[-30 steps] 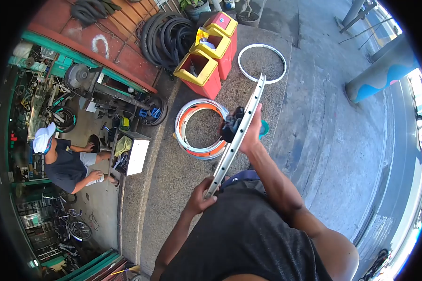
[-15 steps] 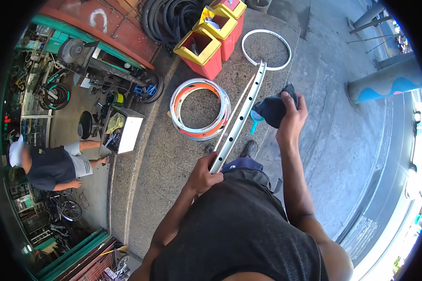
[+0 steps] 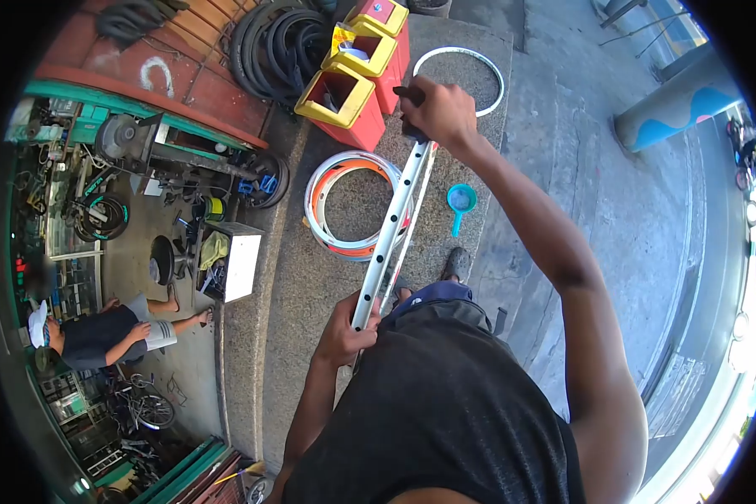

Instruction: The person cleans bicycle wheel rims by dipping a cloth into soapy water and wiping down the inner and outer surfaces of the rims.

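Observation:
My left hand (image 3: 347, 333) grips the near end of a silver bicycle wheel rim (image 3: 393, 218), seen nearly edge-on with a row of dark holes along it. At the rim's far end is my right hand (image 3: 445, 113), its fingers closed round a dark cloth (image 3: 412, 129) that lies against the rim. Part of the cloth is hidden by the hand. Below the held rim, a stack of white and orange rims (image 3: 317, 189) lies on the ground. A turquoise dipper (image 3: 461, 199) rests to the right of the held rim.
Red bins with yellow tops (image 3: 344, 109) stand ahead, beside a pile of black tyres (image 3: 265, 50). A white rim (image 3: 501, 80) lies beyond my right hand. A person (image 3: 101, 336) sits at left near a white-sided box (image 3: 231, 267). A round pillar (image 3: 676, 113) rises at right.
My right hand has moved left and forward with the cloth, from beside the rim onto its far end. The held rim has turned slightly. The person at left has shifted posture.

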Available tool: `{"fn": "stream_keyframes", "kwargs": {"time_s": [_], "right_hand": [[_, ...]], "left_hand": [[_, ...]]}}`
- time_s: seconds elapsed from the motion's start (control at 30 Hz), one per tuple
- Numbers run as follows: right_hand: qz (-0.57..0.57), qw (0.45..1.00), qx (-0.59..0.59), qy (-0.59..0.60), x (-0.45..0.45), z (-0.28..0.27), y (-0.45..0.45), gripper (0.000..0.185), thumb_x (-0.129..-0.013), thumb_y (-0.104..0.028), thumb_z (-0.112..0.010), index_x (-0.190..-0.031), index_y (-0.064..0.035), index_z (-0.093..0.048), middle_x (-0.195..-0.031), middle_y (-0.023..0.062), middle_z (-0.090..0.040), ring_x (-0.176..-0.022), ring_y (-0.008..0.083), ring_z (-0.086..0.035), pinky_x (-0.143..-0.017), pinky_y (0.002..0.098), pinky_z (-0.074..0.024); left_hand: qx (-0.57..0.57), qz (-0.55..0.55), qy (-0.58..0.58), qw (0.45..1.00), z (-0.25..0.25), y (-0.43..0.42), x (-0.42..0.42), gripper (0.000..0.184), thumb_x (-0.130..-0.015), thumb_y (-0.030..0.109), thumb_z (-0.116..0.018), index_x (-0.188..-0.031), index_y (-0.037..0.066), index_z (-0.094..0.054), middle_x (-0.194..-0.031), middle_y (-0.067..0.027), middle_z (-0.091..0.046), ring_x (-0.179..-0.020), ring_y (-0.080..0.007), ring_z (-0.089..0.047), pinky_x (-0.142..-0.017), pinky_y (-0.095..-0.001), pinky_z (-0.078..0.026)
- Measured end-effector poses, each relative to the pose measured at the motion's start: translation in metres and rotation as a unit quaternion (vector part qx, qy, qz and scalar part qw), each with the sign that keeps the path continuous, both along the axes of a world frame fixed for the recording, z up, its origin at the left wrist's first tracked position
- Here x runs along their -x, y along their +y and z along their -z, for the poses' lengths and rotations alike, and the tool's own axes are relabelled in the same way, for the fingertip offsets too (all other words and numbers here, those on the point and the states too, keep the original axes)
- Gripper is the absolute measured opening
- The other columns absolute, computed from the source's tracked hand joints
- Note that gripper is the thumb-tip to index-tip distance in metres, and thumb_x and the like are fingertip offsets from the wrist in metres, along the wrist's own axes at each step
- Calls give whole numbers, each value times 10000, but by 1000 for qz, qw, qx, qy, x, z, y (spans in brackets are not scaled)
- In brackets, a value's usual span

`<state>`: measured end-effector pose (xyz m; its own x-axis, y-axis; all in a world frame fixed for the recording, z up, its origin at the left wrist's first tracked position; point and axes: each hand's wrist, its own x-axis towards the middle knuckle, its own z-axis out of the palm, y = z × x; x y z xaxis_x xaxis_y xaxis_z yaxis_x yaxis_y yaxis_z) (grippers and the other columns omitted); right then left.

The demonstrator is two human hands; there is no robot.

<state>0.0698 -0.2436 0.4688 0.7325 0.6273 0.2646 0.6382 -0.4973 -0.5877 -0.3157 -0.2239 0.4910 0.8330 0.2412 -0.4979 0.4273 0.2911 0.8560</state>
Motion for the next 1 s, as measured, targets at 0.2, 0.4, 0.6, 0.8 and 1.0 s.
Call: {"fn": "stream_keyframes", "kwargs": {"time_s": [0.2, 0.4, 0.6, 0.8, 1.0], "right_hand": [[429, 791, -250, 357, -56, 106, 12, 509, -875, -355, -679, -1235, 6, -671, -1158, 215, -722, -1003, 330, -732, -876, 447, -566], [376, 450, -395, 707, 8, 188, -55, 297, -969, -343, -641, -1153, -113, -683, -1100, 97, -715, -957, 251, -723, -781, 394, -581], [211, 492, -403, 743, 68, 177, -88, 278, -971, -355, -708, -1143, -141, -666, -1112, 27, -718, -952, 175, -697, -826, 341, -564], [113, 546, -585, 590, 72, 75, -63, 124, -989, -69, -628, -1088, -38, -560, -1077, 92, -655, -1044, 220, -680, -993, 389, -540], [-10, 880, -467, 87, 116, 24, -13, 207, -848, -104, -698, -941, -76, -514, -1009, 98, -540, -1102, 281, -465, -1033, 395, -327]], "left_hand": [[23, -12, -9, 1000, -12, 28, 16, 374, -657, 94, -653, -1009, 3, -564, -785, -7, -522, -682, -81, -497, -628, -253, -405], [57, -42, -49, 996, -30, 45, 19, 439, -676, 118, -672, -1082, -11, -568, -819, -66, -584, -736, -129, -570, -681, -299, -491], [61, -20, -50, 997, -45, 67, 16, 540, -701, 139, -697, -1186, -18, -518, -871, -113, -585, -766, -197, -609, -716, -348, -533], [133, 22, -42, 990, -59, 67, -4, 577, -687, 124, -718, -1198, 11, -476, -860, -60, -503, -731, -131, -496, -670, -277, -437], [205, 43, -54, 976, -44, 44, -29, 520, -666, 87, -733, -1095, 70, -440, -805, -20, -465, -681, -111, -483, -622, -253, -410]]}}
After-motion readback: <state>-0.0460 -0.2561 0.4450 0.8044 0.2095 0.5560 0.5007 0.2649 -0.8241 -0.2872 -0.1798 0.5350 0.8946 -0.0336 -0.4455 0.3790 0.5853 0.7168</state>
